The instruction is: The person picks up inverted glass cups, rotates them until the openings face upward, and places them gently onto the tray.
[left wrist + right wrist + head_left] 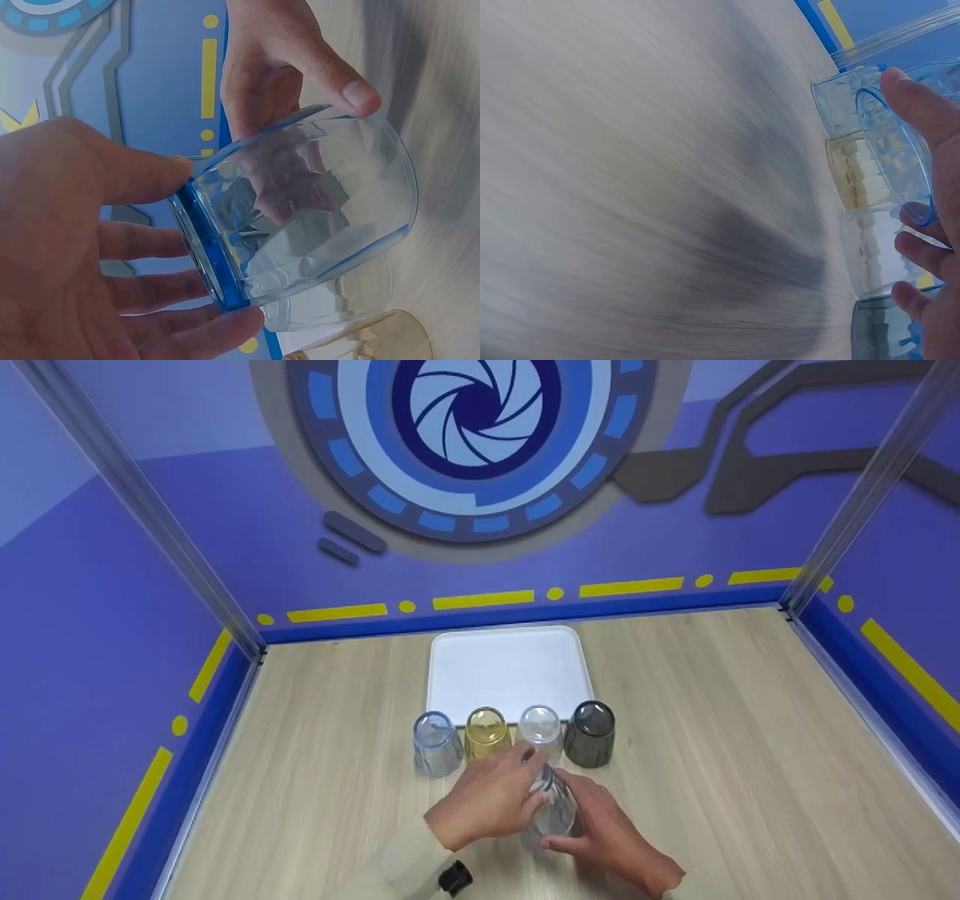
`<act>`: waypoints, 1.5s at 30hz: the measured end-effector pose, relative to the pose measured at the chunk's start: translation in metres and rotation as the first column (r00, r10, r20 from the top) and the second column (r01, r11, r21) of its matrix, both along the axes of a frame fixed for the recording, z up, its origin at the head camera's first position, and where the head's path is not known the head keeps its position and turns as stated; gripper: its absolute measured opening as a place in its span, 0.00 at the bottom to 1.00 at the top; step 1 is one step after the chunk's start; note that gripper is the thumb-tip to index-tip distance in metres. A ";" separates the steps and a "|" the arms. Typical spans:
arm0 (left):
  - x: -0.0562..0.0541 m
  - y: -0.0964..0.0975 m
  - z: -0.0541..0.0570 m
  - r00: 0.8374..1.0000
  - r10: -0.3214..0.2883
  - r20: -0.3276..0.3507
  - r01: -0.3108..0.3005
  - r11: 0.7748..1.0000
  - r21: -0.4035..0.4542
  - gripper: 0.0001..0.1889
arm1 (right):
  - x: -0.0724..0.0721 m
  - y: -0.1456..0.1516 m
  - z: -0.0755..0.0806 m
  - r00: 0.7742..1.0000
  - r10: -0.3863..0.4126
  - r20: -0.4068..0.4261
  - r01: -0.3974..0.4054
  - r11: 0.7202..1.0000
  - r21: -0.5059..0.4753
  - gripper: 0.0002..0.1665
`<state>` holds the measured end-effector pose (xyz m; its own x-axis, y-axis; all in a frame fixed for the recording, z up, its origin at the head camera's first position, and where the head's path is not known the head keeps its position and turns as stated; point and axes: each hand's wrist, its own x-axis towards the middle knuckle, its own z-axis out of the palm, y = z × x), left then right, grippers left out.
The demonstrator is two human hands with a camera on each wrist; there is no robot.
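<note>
Both hands hold one clear glass with a bluish tint [556, 808], tilted above the near part of the table. My left hand [487, 799] grips its thick blue base, thumb on one side and fingers on the other, as the left wrist view shows. Around the open rim end is my right hand [611, 836], its thumb and fingers on the glass wall. Just beyond stands a row of upturned glasses: a light blue one [436, 746], an amber one [486, 727], a clear one [540, 724] and a dark grey one [591, 735]. The left hand partly covers the amber and clear glasses.
Behind the row lies a white rectangular tray [506, 671], close to the back wall. Blue and purple printed panels [480, 574] enclose the wooden table [697, 720] at the back and both sides, with metal posts at the corners.
</note>
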<state>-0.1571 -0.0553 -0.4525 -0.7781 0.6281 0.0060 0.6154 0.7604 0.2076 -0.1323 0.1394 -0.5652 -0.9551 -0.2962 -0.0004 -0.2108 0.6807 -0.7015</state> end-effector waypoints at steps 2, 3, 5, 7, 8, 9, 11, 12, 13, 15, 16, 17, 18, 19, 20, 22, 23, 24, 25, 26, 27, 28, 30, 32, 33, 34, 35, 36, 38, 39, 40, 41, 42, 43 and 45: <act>0.000 0.000 0.000 1.000 -0.004 -0.006 0.004 1.000 0.005 0.26 | 0.000 0.000 0.000 1.000 0.001 -0.008 -0.001 1.000 -0.010 0.57; 0.000 0.000 0.000 1.000 -0.006 -0.008 0.006 1.000 0.009 0.26 | 0.000 0.000 0.000 1.000 0.000 -0.007 -0.001 1.000 -0.015 0.57; 0.000 0.000 0.001 1.000 -0.007 -0.006 0.007 1.000 0.016 0.27 | 0.000 0.000 0.000 1.000 -0.005 -0.006 0.005 1.000 -0.022 0.56; 0.000 -0.001 0.001 1.000 -0.003 0.006 0.003 1.000 0.022 0.28 | 0.000 0.001 0.000 1.000 -0.011 -0.002 0.011 1.000 -0.026 0.56; 0.000 0.000 0.001 1.000 0.000 0.015 0.000 1.000 0.027 0.28 | 0.000 0.001 0.000 1.000 -0.015 0.000 0.015 0.999 -0.029 0.56; 0.000 0.000 0.001 1.000 0.003 0.022 -0.004 0.999 0.032 0.28 | 0.000 0.000 0.000 1.000 -0.020 0.003 0.020 0.999 -0.032 0.56; -0.001 0.000 0.002 1.000 0.006 0.028 -0.007 0.999 0.044 0.29 | 0.001 0.000 0.000 1.000 -0.031 0.003 0.031 0.999 -0.043 0.56; -0.001 0.001 0.002 1.000 0.006 0.029 -0.008 0.999 0.051 0.29 | 0.001 0.000 0.000 0.999 -0.036 -0.001 0.036 0.998 -0.047 0.56; -0.001 0.001 0.002 1.000 0.006 0.027 -0.007 0.998 0.059 0.29 | 0.001 0.000 0.001 0.999 -0.043 -0.002 0.043 0.998 -0.051 0.56; -0.002 0.001 0.002 1.000 0.003 0.017 -0.004 0.997 0.071 0.28 | 0.001 -0.001 0.001 0.998 -0.058 -0.004 0.058 0.996 -0.062 0.56; -0.002 0.002 0.002 1.000 0.001 0.013 -0.002 0.997 0.078 0.28 | 0.001 -0.001 0.001 0.998 -0.066 -0.005 0.065 0.996 -0.066 0.56; -0.002 0.002 0.002 1.000 0.000 0.010 -0.001 0.997 0.083 0.28 | 0.001 -0.001 0.001 0.997 -0.073 -0.004 0.073 0.995 -0.070 0.56; -0.002 0.002 0.002 1.000 0.000 0.009 -0.001 0.996 0.088 0.28 | 0.001 -0.001 0.001 0.997 -0.080 -0.003 0.080 0.994 -0.074 0.56; -0.002 0.002 0.003 1.000 0.000 0.007 0.000 0.996 0.092 0.28 | 0.001 -0.002 0.001 0.996 -0.087 0.001 0.086 0.993 -0.079 0.56; -0.002 0.002 0.003 1.000 0.000 0.006 0.000 0.995 0.095 0.28 | 0.001 -0.002 0.001 0.996 -0.092 0.003 0.092 0.992 -0.083 0.56; -0.002 0.002 0.003 1.000 0.001 0.008 -0.002 0.995 0.102 0.28 | 0.002 -0.002 0.002 0.995 -0.102 0.010 0.102 0.991 -0.091 0.56; -0.002 0.002 0.004 1.000 0.003 0.010 -0.004 0.995 0.104 0.28 | 0.002 -0.002 0.002 0.994 -0.105 0.016 0.106 0.990 -0.095 0.55; -0.002 0.002 0.004 1.000 0.005 0.014 -0.007 0.994 0.108 0.28 | 0.002 -0.002 0.002 0.994 -0.108 0.021 0.110 0.989 -0.098 0.55; -0.002 0.002 0.004 1.000 0.006 0.016 -0.008 0.994 0.109 0.28 | 0.002 -0.002 0.002 0.993 -0.111 0.027 0.113 0.988 -0.101 0.56; -0.002 0.003 0.005 1.000 0.008 0.018 -0.010 0.994 0.112 0.28 | 0.002 -0.003 0.002 0.993 -0.113 0.035 0.117 0.988 -0.105 0.56; -0.002 0.003 0.005 1.000 0.011 0.019 -0.013 0.994 0.113 0.28 | 0.002 -0.003 0.003 0.992 -0.115 0.043 0.120 0.987 -0.108 0.56; -0.002 0.003 0.005 1.000 0.011 0.021 -0.014 0.993 0.115 0.28 | 0.002 -0.003 0.003 0.992 -0.119 0.051 0.124 0.986 -0.109 0.57; -0.003 0.003 0.005 1.000 0.012 0.028 -0.015 0.993 0.121 0.28 | 0.003 -0.003 0.004 0.990 -0.126 0.066 0.132 0.985 -0.109 0.58; -0.003 0.004 0.005 0.999 0.013 0.034 -0.018 0.992 0.127 0.28 | 0.003 -0.003 0.006 0.988 -0.132 0.080 0.140 0.984 -0.109 0.58; -0.003 0.004 0.005 0.999 0.014 0.037 -0.018 0.991 0.130 0.28 | 0.003 -0.004 0.006 0.987 -0.136 0.084 0.145 0.983 -0.110 0.58; -0.003 0.004 0.004 0.999 0.014 0.040 -0.019 0.991 0.134 0.28 | 0.003 -0.004 0.007 0.986 -0.140 0.087 0.149 0.982 -0.112 0.58; -0.003 0.004 0.004 0.999 0.014 0.039 -0.020 0.990 0.138 0.28 | 0.003 -0.004 0.007 0.986 -0.143 0.090 0.153 0.981 -0.115 0.58; -0.003 0.004 0.004 0.999 0.015 0.038 -0.020 0.990 0.142 0.28 | 0.003 -0.004 0.008 0.985 -0.147 0.092 0.157 0.981 -0.118 0.58; -0.003 0.004 0.005 1.000 0.014 0.026 -0.018 0.989 0.150 0.28 | 0.003 -0.005 0.009 0.983 -0.154 0.094 0.165 0.978 -0.124 0.58; -0.003 0.004 0.005 1.000 0.013 0.018 -0.016 0.988 0.154 0.28 | 0.003 -0.005 0.010 0.983 -0.157 0.094 0.168 0.978 -0.127 0.57; -0.003 0.004 0.005 1.000 0.012 0.006 -0.013 0.987 0.159 0.28 | 0.003 -0.005 0.011 0.984 -0.157 0.087 0.167 0.977 -0.129 0.57; -0.003 0.004 0.005 1.000 0.011 -0.005 -0.010 0.987 0.163 0.28 | 0.003 -0.004 0.011 0.985 -0.157 0.078 0.166 0.977 -0.132 0.57; -0.003 0.004 0.005 1.000 0.011 -0.014 -0.008 0.986 0.167 0.28 | 0.003 -0.004 0.012 0.985 -0.156 0.069 0.164 0.977 -0.134 0.57; -0.003 0.004 0.005 1.000 0.011 -0.024 -0.007 0.985 0.170 0.28 | 0.003 -0.004 0.012 0.986 -0.155 0.061 0.162 0.977 -0.136 0.57; -0.003 0.004 0.006 0.999 0.010 -0.044 -0.002 0.984 0.180 0.29 | 0.004 -0.003 0.012 0.987 -0.157 0.047 0.162 0.977 -0.138 0.57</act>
